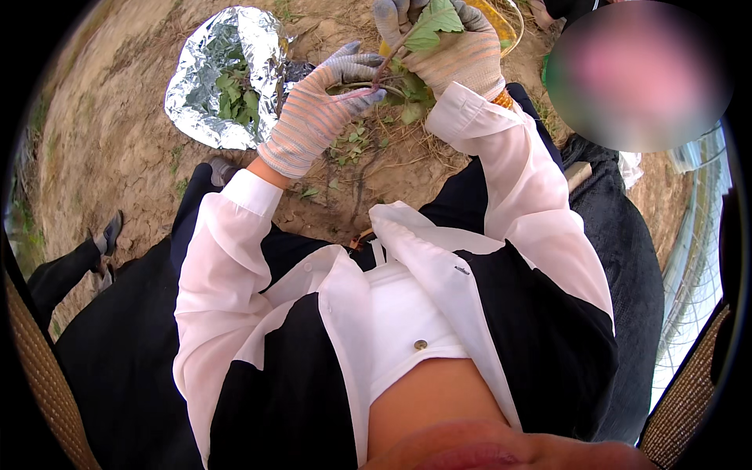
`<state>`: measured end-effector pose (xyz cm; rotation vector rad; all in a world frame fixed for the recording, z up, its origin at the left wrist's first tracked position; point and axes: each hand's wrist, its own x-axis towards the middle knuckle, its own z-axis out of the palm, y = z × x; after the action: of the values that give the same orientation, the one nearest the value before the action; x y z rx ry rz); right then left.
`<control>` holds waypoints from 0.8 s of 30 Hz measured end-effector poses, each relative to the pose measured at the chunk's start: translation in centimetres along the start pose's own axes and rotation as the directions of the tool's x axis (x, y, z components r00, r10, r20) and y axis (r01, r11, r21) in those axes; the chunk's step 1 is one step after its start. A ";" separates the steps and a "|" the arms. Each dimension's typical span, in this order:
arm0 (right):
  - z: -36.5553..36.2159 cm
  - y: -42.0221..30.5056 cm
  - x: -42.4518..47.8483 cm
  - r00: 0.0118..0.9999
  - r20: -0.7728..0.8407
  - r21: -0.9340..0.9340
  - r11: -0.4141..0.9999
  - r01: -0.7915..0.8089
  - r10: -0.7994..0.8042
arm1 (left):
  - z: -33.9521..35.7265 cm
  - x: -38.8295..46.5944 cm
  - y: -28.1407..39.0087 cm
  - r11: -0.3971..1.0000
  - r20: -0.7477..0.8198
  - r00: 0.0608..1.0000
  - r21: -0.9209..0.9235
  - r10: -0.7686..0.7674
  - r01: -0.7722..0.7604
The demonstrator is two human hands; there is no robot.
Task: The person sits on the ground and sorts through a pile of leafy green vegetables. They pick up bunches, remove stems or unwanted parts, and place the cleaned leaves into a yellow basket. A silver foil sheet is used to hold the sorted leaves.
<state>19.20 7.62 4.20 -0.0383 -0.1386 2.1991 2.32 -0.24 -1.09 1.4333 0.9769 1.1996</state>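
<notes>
Both of my hands wear striped knit work gloves with grey fingertips. A leafy plant cutting (435,26) with a reddish stem is between them. My left hand (320,100) has the lower stem between thumb and fingers. My right hand (455,56) grips the cutting higher up, its fingers partly hidden at the top edge. More green leaves (413,94) hang below the right palm; how they join the stem is unclear. Left of my left hand, a foil-lined container (194,111) holds several leafy cuttings (238,97).
Small leaf scraps (352,144) lie on the dry soil (123,141) between my knees. A yellow container (499,26) with a pale handle stands behind my right hand. Another person's leg and shoe (108,232) show at far left; a person with a blurred face (640,76) is at right.
</notes>
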 end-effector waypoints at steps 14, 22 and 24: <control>0.4 -1.9 0.6 0.991 -0.118 -0.463 0.887 0.005 -0.067 | -4.8 0.3 -4.7 0.336 0.185 0.965 -0.911 -0.187 0.240; -0.9 -2.7 0.4 0.946 -0.150 -0.832 0.554 0.036 -0.288 | -5.7 -0.5 -1.6 0.545 0.220 0.959 -0.790 -0.177 0.281; -0.4 -2.0 0.3 0.886 0.026 -0.993 0.090 0.076 -0.464 | -6.5 -0.7 -1.7 0.482 0.166 0.911 -0.805 -0.377 0.346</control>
<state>20.68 9.05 4.04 -1.0361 -1.3423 1.2635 -4.19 0.66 -2.72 0.4013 0.5358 1.1144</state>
